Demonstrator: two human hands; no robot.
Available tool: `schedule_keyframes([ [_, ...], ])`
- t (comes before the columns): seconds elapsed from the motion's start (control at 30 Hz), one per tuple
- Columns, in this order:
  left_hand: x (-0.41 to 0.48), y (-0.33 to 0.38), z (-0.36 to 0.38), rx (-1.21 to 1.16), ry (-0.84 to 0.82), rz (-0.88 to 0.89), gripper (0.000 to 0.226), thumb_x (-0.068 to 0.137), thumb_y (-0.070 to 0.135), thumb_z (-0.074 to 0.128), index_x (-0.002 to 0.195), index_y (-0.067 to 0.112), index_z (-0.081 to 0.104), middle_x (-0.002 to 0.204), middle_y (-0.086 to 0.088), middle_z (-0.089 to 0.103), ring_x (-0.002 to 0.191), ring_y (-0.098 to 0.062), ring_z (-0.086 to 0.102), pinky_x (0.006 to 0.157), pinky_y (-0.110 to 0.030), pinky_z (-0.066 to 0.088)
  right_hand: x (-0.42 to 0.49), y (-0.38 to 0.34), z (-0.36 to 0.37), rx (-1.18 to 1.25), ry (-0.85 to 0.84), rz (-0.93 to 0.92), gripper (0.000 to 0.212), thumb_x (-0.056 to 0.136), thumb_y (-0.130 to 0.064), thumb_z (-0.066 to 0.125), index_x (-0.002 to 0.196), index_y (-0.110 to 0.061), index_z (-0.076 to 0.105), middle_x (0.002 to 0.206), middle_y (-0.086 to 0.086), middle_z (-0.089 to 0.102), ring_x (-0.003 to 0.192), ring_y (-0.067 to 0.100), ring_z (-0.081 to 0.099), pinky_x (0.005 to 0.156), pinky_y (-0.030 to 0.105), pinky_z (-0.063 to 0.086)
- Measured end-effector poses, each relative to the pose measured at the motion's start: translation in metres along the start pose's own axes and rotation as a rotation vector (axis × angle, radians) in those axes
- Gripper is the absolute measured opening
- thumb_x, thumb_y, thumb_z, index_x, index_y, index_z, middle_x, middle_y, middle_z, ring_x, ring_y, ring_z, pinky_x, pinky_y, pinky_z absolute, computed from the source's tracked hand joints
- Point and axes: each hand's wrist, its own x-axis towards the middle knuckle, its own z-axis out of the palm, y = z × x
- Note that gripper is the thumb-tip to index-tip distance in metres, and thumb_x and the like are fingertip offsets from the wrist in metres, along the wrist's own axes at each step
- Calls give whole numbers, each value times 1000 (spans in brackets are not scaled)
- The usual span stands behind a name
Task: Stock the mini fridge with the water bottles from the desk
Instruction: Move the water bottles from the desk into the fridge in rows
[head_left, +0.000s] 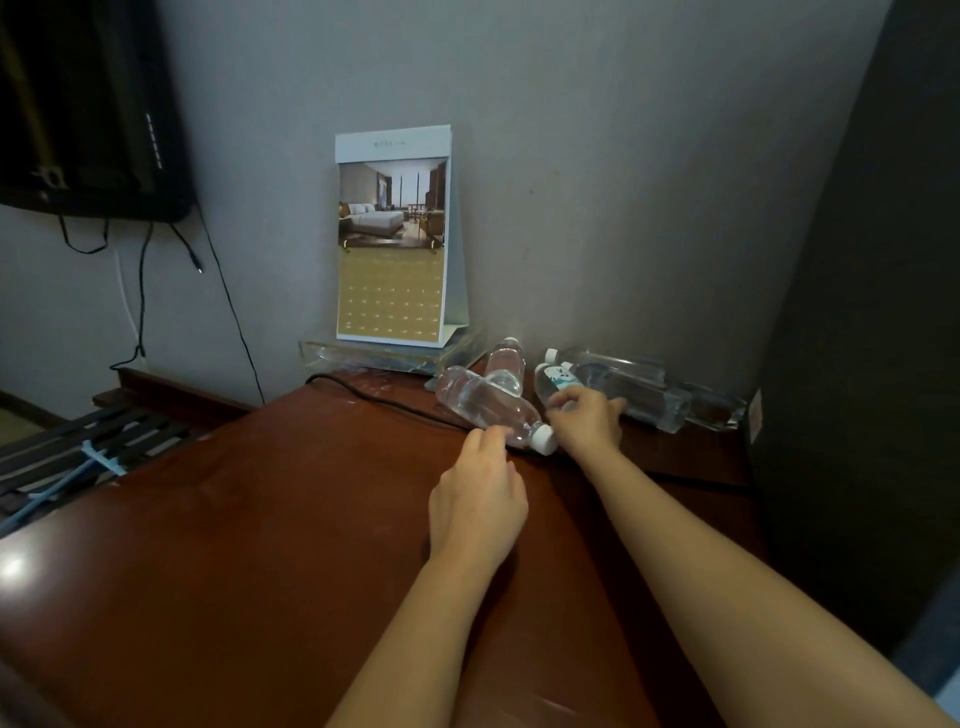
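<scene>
Several clear water bottles lie on their sides at the far right of the brown desk (260, 519). The nearest bottle (483, 402) points its white cap toward me; my left hand (480, 506) touches its neck with curled fingertips. My right hand (587, 421) grips a second bottle (553, 379) that has a blue and white label. A third bottle (506, 364) lies behind the first. Two more bottles (634, 389) lie by the wall on the right. No mini fridge is in view.
A standing calendar (392, 234) rests on a clear tray (384, 353) against the wall. A black cable (384, 402) crosses the desk near the bottles. A wall-mounted TV (88, 104) hangs at the upper left. A dark cabinet (872, 312) borders the desk's right side.
</scene>
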Motion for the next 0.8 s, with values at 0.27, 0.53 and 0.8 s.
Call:
schedule_keyframes([
  [0.27,-2,1,2,54,-71,46,28,93,25,43,121,26,46,118,4,51,104,-28,57,81,-38,44,-67,-9,-17,-50,269,-78,15,82,-19,57,93,-27,64,114,11,38,93,37,51,89,37,40],
  [0.53,-5,-3,6,24,-172,110,29,91,25,48,120,27,52,120,6,54,109,-21,57,88,-37,46,-143,20,-75,-272,47,-166,30,83,-32,59,113,-37,59,116,5,31,95,31,59,90,38,48],
  [0.8,-39,12,-10,-119,16,73,20,90,16,52,105,23,63,105,7,61,94,-19,61,80,-33,48,-215,56,-110,-522,-129,-351,63,87,-36,50,141,-44,21,116,3,24,101,23,53,87,29,48],
])
